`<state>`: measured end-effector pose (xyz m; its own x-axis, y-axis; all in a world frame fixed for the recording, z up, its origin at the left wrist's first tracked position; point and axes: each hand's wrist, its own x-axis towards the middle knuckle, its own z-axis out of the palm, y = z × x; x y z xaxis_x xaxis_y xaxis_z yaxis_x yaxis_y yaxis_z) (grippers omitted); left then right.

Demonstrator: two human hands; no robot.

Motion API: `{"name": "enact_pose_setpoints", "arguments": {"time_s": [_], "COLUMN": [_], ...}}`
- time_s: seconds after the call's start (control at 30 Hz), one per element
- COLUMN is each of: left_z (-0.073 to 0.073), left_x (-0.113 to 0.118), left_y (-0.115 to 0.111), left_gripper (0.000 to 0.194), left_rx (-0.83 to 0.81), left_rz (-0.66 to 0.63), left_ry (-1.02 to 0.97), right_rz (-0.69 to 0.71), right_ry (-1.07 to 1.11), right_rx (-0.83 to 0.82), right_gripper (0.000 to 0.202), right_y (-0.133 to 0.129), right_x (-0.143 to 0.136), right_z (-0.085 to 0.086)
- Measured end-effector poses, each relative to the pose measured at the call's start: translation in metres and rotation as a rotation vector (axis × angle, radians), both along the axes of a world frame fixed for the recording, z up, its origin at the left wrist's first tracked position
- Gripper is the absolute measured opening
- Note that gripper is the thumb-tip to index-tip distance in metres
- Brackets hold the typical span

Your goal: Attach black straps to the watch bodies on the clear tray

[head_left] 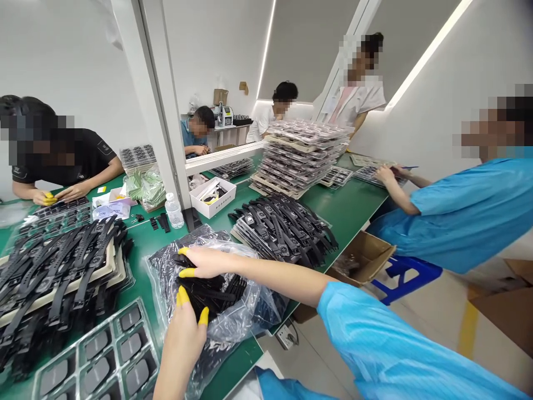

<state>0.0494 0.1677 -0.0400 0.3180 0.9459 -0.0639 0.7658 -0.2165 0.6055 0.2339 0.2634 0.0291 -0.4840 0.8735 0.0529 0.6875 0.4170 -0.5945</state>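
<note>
Both hands wear yellow finger covers and are at an open clear plastic bag [258, 300] full of black watch straps [225, 291]. My right hand [210, 262] reaches across the top of the bag, thumb and finger apart over the straps at its far left side. From below comes my left hand [187, 325], its thumb and finger spread at the near left edge of the same straps. I cannot make out a strap gripped in either hand. Left of the bag lies a clear tray [156, 347] with dark square watch pieces [97, 373] in its compartments.
Trays piled with strapped watches stand left [62, 272] and beyond the bag [283, 228]. Behind are a water bottle [174, 211], a white box [212, 203] and a tall tray stack [297, 161]. A cardboard box [366, 250] sits beside the table; co-workers sit around.
</note>
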Motion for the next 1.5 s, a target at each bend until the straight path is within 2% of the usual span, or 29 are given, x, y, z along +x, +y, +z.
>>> {"name": "enact_pose_setpoints", "arguments": {"time_s": [0.07,0.17,0.27,0.33,0.4,0.5,0.57,0.63,0.73,0.8,0.9,0.97,1.1,1.2,1.27,1.37,1.43,1.5], "left_z": [0.007,0.002,-0.012,-0.014,-0.007,0.016,0.029,0.037,0.038,0.034,0.027,0.024,0.021,0.02,0.018,0.016,0.017,0.02], "left_x": [-0.005,-0.015,-0.028,-0.038,-0.048,-0.068,-0.087,-0.11,-0.143,-0.155,-0.151,-0.14,-0.125,-0.126,-0.129,-0.134,-0.137,-0.138], "left_y": [-0.001,0.005,0.014,0.016,0.014,0.011,0.013,0.017,0.027,0.034,0.042,0.044,0.047,0.052,0.056,0.059,0.055,0.041], "left_gripper": [0.064,0.052,0.055,0.059,0.06,0.058,0.058,0.056,0.049,0.045,0.044,0.043,0.039,0.034,0.03,0.024,0.021,0.021], "left_rx": [0.052,0.149,0.194,0.153,0.068,-0.1,-0.151,-0.122,-0.009,0.052,0.086,0.086,0.124,0.18,0.194,0.209,0.19,0.121], "left_rz": [-0.052,-0.084,-0.116,-0.16,-0.205,-0.232,-0.185,-0.084,0.059,0.085,0.01,-0.037,-0.071,-0.101,-0.096,-0.057,0.041,0.173], "left_ry": [0.145,0.253,0.166,0.061,-0.015,-0.055,-0.053,-0.009,0.161,0.319,0.542,0.611,0.723,0.801,0.793,0.723,0.562,0.273], "right_rz": [0.05,0.044,-0.075,-0.149,-0.2,-0.274,-0.297,-0.282,-0.241,-0.24,-0.265,-0.274,-0.23,-0.277,-0.274,-0.198,-0.207,-0.277], "right_ry": [0.039,0.034,-0.071,-0.157,-0.207,-0.16,-0.07,0.02,0.046,0.01,-0.042,-0.039,0.026,0.056,0.042,-0.079,-0.174,-0.223], "right_rx": [0.038,0.079,0.103,0.093,0.079,0.059,0.027,-0.005,-0.03,-0.012,0.088,0.094,0.029,0.211,0.316,0.304,0.259,0.237], "right_gripper": [0.055,0.06,0.052,0.043,0.041,0.039,0.037,0.035,0.05,0.064,0.075,0.075,0.072,0.057,0.04,0.027,0.029,0.031], "right_y": [-0.006,-0.013,-0.02,-0.025,-0.028,-0.026,-0.02,-0.016,-0.023,-0.035,-0.052,-0.058,-0.069,-0.088,-0.103,-0.116,-0.117,-0.116], "right_x": [-0.001,0.004,0.011,0.014,0.017,0.026,0.037,0.048,0.052,0.042,0.02,0.013,0.027,0.034,0.029,0.01,-0.004,-0.015], "right_z": [-0.002,-0.003,-0.002,-0.004,-0.006,-0.012,-0.018,-0.025,-0.04,-0.05,-0.061,-0.061,-0.041,-0.024,-0.02,-0.026,-0.035,-0.045]}}
